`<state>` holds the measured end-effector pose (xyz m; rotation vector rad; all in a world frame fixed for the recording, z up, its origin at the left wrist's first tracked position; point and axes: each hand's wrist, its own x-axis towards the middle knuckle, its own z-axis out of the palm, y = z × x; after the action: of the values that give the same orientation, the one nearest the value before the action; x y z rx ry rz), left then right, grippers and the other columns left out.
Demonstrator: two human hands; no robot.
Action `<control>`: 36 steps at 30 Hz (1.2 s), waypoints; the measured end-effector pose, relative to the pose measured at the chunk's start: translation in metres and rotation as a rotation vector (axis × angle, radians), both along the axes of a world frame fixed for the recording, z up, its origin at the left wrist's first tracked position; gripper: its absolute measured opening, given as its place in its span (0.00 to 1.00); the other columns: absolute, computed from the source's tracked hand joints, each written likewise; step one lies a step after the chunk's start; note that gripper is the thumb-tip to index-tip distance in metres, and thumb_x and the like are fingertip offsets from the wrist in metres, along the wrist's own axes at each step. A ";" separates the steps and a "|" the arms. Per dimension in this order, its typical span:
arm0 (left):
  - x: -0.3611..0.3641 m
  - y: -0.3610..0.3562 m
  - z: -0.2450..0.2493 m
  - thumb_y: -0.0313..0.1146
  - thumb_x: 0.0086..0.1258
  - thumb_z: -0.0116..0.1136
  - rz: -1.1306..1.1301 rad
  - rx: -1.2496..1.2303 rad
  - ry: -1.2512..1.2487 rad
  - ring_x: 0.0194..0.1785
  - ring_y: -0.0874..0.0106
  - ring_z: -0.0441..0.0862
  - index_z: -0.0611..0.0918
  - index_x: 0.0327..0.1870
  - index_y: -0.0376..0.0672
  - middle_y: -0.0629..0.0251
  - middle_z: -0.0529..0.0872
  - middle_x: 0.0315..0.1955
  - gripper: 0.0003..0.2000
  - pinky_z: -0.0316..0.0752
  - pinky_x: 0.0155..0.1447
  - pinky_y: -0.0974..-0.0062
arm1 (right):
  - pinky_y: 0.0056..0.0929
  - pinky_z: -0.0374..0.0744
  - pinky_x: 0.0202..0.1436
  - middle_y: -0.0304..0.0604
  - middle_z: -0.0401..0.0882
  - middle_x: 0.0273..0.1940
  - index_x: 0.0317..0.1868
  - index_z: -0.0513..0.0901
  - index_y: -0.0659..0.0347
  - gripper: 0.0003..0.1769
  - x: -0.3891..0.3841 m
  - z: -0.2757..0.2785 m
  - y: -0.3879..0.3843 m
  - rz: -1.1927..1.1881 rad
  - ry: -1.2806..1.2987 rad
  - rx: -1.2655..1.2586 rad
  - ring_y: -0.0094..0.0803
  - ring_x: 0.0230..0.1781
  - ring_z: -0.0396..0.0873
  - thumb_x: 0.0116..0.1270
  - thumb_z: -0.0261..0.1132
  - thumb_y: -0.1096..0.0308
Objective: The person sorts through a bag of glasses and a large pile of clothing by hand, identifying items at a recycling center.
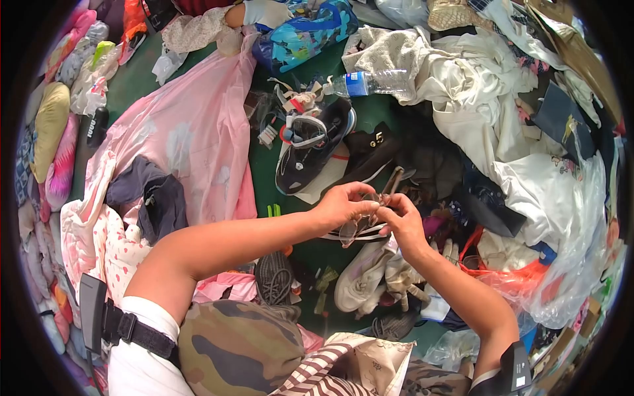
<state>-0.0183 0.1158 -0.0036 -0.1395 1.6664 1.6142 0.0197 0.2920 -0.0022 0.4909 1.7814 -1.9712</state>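
Observation:
In the middle of the head view, my two hands meet over a pair of glasses (pixel 350 231). My left hand (pixel 345 204) pinches it from the left, fingers closed. My right hand (pixel 403 221) grips it from the right with bent fingers. One lens hangs below my left fingers and a brownish temple (pixel 393 179) points up between the hands; the rest is covered by my fingers. Just beyond lie a dark shoe (pixel 297 168) and a black shoe or cloth piece (pixel 370 148). Below my hands rests a whitish sneaker (pixel 356 280).
A pink plastic sheet (pixel 191 132) spreads at the left. A clear bottle (pixel 389 83) with a blue label lies at the back, near white cloth (pixel 462 86). Another person's gloved hand (pixel 267 13) touches a blue patterned bag (pixel 307 36). Clothing heaps line both sides.

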 end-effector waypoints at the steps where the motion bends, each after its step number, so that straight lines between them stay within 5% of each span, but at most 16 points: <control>1: 0.001 0.000 -0.003 0.39 0.60 0.62 -0.023 0.023 0.057 0.34 0.82 0.77 0.75 0.55 0.40 0.66 0.82 0.36 0.22 0.72 0.36 0.82 | 0.19 0.76 0.28 0.38 0.76 0.38 0.43 0.72 0.62 0.13 0.000 0.001 0.001 -0.004 -0.046 -0.041 0.21 0.35 0.76 0.59 0.63 0.67; 4: 0.001 -0.002 -0.004 0.38 0.63 0.60 -0.108 0.001 0.127 0.35 0.81 0.78 0.77 0.51 0.42 0.68 0.81 0.36 0.18 0.72 0.41 0.81 | 0.18 0.75 0.29 0.38 0.76 0.37 0.42 0.72 0.61 0.12 -0.002 -0.002 0.004 -0.120 -0.026 -0.126 0.22 0.36 0.77 0.60 0.62 0.68; 7: 0.003 -0.003 0.003 0.36 0.66 0.56 -0.102 0.138 -0.081 0.37 0.81 0.77 0.77 0.52 0.41 0.70 0.80 0.34 0.16 0.72 0.40 0.81 | 0.20 0.77 0.31 0.38 0.74 0.39 0.43 0.71 0.61 0.12 -0.008 -0.005 0.010 -0.170 -0.020 -0.147 0.25 0.37 0.78 0.60 0.61 0.68; 16: 0.014 -0.001 -0.008 0.35 0.68 0.54 -0.320 0.205 0.028 0.36 0.83 0.73 0.77 0.51 0.42 0.71 0.79 0.34 0.13 0.71 0.43 0.81 | 0.27 0.80 0.37 0.40 0.76 0.40 0.44 0.70 0.60 0.12 -0.017 -0.027 0.027 -0.396 -0.035 -0.334 0.30 0.38 0.79 0.59 0.58 0.73; 20: 0.006 -0.004 -0.006 0.38 0.68 0.53 -0.319 -0.087 0.117 0.39 0.78 0.75 0.77 0.50 0.42 0.67 0.79 0.37 0.14 0.71 0.46 0.78 | 0.31 0.80 0.40 0.45 0.77 0.43 0.46 0.70 0.61 0.14 -0.020 -0.017 0.037 -0.205 -0.110 -0.388 0.36 0.43 0.80 0.58 0.53 0.71; 23: 0.008 -0.005 -0.005 0.36 0.65 0.55 -0.384 -0.385 0.716 0.38 0.63 0.79 0.78 0.49 0.45 0.61 0.78 0.40 0.13 0.71 0.50 0.68 | 0.32 0.80 0.41 0.48 0.76 0.45 0.52 0.69 0.64 0.19 -0.020 -0.001 0.038 -0.036 -0.161 -0.420 0.37 0.43 0.80 0.58 0.54 0.69; 26: 0.000 0.001 0.014 0.33 0.64 0.57 -0.220 -0.404 0.912 0.39 0.62 0.79 0.78 0.50 0.45 0.59 0.78 0.41 0.14 0.72 0.48 0.67 | 0.31 0.79 0.40 0.46 0.76 0.42 0.51 0.70 0.66 0.20 -0.020 0.009 0.039 0.061 -0.141 -0.418 0.34 0.40 0.80 0.59 0.54 0.66; 31: -0.034 0.007 0.038 0.29 0.58 0.59 -0.088 -0.233 1.286 0.39 0.66 0.78 0.76 0.45 0.48 0.67 0.77 0.39 0.13 0.72 0.42 0.69 | 0.25 0.76 0.32 0.43 0.78 0.32 0.51 0.72 0.71 0.22 -0.027 0.023 0.044 0.355 -0.196 -0.476 0.30 0.26 0.77 0.60 0.53 0.63; 33: -0.043 0.001 0.040 0.27 0.54 0.58 -0.325 -0.186 1.570 0.39 0.69 0.78 0.79 0.40 0.48 0.68 0.79 0.36 0.11 0.72 0.42 0.72 | 0.22 0.74 0.28 0.44 0.78 0.29 0.52 0.72 0.72 0.23 -0.028 0.029 0.046 0.375 -0.252 -0.520 0.27 0.22 0.75 0.59 0.54 0.64; 36: -0.042 -0.001 0.043 0.30 0.53 0.57 -0.413 -0.288 1.628 0.37 0.73 0.77 0.79 0.37 0.51 0.72 0.78 0.33 0.09 0.70 0.40 0.75 | 0.22 0.73 0.28 0.44 0.78 0.30 0.52 0.72 0.72 0.23 -0.030 0.023 0.053 0.503 -0.241 -0.476 0.27 0.21 0.74 0.60 0.54 0.64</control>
<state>-0.0601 0.1146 0.0391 1.6532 2.7243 1.0194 -0.0101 0.3454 0.0204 0.0982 1.0972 -1.7928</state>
